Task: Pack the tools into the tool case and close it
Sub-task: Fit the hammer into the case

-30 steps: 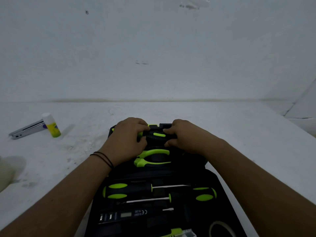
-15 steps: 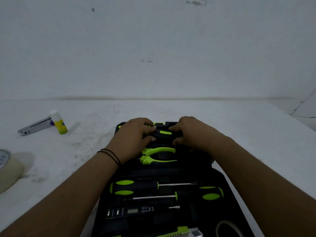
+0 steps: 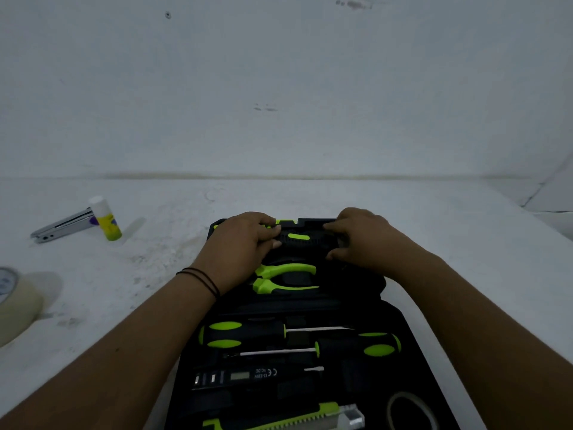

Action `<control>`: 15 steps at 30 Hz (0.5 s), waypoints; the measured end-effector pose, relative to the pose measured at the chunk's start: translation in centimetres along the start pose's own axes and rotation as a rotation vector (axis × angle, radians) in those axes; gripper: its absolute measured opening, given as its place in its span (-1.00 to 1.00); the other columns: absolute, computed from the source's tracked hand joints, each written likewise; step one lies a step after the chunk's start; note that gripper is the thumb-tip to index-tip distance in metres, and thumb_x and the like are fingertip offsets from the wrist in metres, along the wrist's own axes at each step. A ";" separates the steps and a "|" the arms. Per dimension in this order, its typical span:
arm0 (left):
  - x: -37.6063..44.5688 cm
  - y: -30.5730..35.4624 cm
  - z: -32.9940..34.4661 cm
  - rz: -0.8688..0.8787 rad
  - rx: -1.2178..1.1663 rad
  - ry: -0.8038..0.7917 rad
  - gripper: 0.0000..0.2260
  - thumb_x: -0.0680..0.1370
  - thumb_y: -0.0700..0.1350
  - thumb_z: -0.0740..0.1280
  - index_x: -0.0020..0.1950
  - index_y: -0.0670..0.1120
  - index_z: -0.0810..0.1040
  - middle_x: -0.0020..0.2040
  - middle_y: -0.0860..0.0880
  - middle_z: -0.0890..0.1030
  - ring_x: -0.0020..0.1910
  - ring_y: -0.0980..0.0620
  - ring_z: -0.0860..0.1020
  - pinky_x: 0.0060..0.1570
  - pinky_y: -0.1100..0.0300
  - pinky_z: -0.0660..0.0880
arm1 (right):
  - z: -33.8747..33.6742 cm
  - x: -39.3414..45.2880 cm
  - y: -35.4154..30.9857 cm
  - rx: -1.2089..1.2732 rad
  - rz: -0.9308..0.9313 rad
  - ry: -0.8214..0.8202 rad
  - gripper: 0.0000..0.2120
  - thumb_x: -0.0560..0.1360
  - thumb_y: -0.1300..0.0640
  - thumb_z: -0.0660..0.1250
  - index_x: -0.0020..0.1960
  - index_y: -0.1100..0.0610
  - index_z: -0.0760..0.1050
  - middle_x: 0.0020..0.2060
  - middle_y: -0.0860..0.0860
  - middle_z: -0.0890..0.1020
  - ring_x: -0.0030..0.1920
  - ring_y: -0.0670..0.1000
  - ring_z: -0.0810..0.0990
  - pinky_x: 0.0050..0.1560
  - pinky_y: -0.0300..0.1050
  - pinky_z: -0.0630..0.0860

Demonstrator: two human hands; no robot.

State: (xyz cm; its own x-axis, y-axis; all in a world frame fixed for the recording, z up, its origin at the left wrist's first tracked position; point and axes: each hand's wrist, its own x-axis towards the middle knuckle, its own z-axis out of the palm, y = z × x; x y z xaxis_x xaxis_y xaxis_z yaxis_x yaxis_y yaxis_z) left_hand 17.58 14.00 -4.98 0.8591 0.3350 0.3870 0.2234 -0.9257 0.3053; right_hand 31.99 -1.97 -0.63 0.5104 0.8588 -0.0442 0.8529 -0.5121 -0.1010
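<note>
An open black tool case [image 3: 412,330] lies in front of me on the white table. Both hands grip a black tool with a green patch [image 3: 299,238] at the case's far end. My left hand [image 3: 240,248] holds its left end and my right hand [image 3: 361,237] its right end. Just nearer lie green-handled pliers [image 3: 283,278]. Two green-and-black screwdrivers [image 3: 242,334] [image 3: 359,347] sit in the middle slots, a black voltage tester [image 3: 245,376] below them, and a green utility knife [image 3: 279,418] at the near edge.
A glue stick [image 3: 107,223] stands at the far left beside a metal stapler [image 3: 63,228]. A roll of masking tape [image 3: 15,305] sits at the left edge. A pale ring [image 3: 412,411] lies in the case's near right corner. A white wall rises behind the table.
The view has shifted so everything sits further right, and the tape roll has come into sight. My hands keep their grip on the black tool, with the right hand spread slightly further right.
</note>
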 end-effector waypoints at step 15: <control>0.7 2.0 -0.2 0.032 0.070 0.036 -0.74 0.54 0.02 0.27 0.17 0.00 0.60 0.19 0.08 0.60 0.29 0.09 0.46 -0.01 0.28 0.31 | 2.0 -3.6 1.2 0.393 0.375 0.082 -0.28 0.33 -0.31 0.34 0.38 -0.02 0.25 0.32 0.06 0.36 0.36 0.11 0.25 0.32 0.09 0.26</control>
State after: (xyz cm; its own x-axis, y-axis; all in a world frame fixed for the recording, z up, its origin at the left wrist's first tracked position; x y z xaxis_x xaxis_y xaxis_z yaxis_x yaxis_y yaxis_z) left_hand 18.53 12.41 -3.88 0.8495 0.3098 0.4272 0.2286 -0.9457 0.2312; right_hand 30.99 -5.63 -2.62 0.7917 0.6066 -0.0723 0.5140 -0.7254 -0.4578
